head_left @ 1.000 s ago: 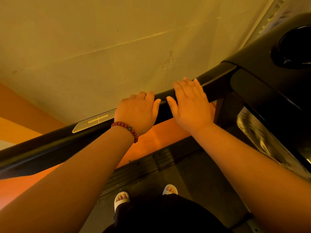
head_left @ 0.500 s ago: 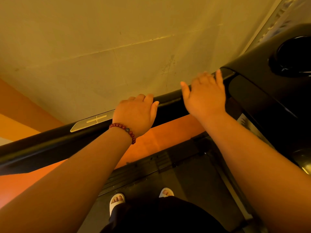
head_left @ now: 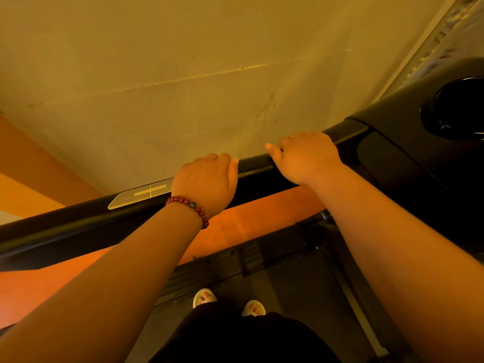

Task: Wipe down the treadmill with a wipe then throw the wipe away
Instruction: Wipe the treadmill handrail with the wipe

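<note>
The treadmill's black left handrail (head_left: 78,229) runs from the lower left up to the console (head_left: 398,121) at the right. My left hand (head_left: 207,182), with a red bead bracelet at the wrist, grips the rail beside a silver sensor plate (head_left: 141,196). My right hand (head_left: 306,155) is farther up the rail near the console, with fingers curled over its far side and the thumb stuck out left. No wipe shows in either hand; anything under the palms is hidden.
A round cup holder (head_left: 461,108) sits in the console's top. Below me are the dark treadmill belt (head_left: 296,289) and my feet in white sandals (head_left: 204,297). Beyond the rail lie beige floor tiles (head_left: 183,74) and an orange strip (head_left: 251,221).
My right hand slid up the rail from beside my left hand toward the console, then curled its fingers over the rail. My left hand kept its grip in place.
</note>
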Tool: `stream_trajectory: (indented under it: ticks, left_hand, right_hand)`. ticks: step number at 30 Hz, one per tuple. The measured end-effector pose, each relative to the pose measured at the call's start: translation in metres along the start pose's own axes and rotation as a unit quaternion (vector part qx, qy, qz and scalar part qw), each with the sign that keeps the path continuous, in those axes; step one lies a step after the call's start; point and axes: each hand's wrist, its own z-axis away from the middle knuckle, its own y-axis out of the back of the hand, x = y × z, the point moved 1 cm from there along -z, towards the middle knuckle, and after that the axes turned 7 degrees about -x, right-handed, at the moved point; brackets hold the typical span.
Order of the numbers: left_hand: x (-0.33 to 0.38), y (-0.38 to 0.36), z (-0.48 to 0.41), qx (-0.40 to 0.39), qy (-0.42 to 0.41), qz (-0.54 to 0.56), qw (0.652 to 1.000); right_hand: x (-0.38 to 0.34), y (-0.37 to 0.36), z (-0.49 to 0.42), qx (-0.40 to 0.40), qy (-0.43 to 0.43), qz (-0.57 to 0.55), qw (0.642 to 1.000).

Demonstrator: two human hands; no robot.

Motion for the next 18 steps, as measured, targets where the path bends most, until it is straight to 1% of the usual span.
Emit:
stream_trajectory:
  ticks: [3,5,7,9,12,16,18]
  left_hand:
    - [-0.006,0.001,-0.004,-0.011,0.020,-0.014,1.000]
    - [-0.013,0.001,-0.006,-0.030,0.020,-0.017,0.999]
    - [-0.021,0.003,-0.007,-0.049,0.029,0.004,0.998]
    - [-0.030,0.007,-0.008,-0.046,0.036,0.021,0.998]
    - [-0.042,0.009,-0.011,-0.038,0.035,0.030,0.998]
    - [-0.049,0.008,-0.007,-0.065,0.033,0.066,0.995]
    - [-0.048,0.008,-0.005,-0.062,0.038,0.068,0.995]
  right_hand:
    - [-0.003,0.011,-0.012,-0.090,0.060,-0.045,0.993]
    - [-0.008,0.018,-0.021,-0.162,0.085,-0.066,0.981]
    - [-0.019,0.024,-0.028,-0.215,0.111,-0.098,0.965]
    - [-0.030,0.026,-0.034,-0.252,0.141,-0.128,0.949]
    - [-0.044,0.027,-0.043,-0.298,0.178,-0.136,0.928]
    - [-0.048,0.028,-0.049,-0.338,0.216,-0.167,0.901]
    - [-0.047,0.028,-0.052,-0.349,0.236,-0.183,0.888]
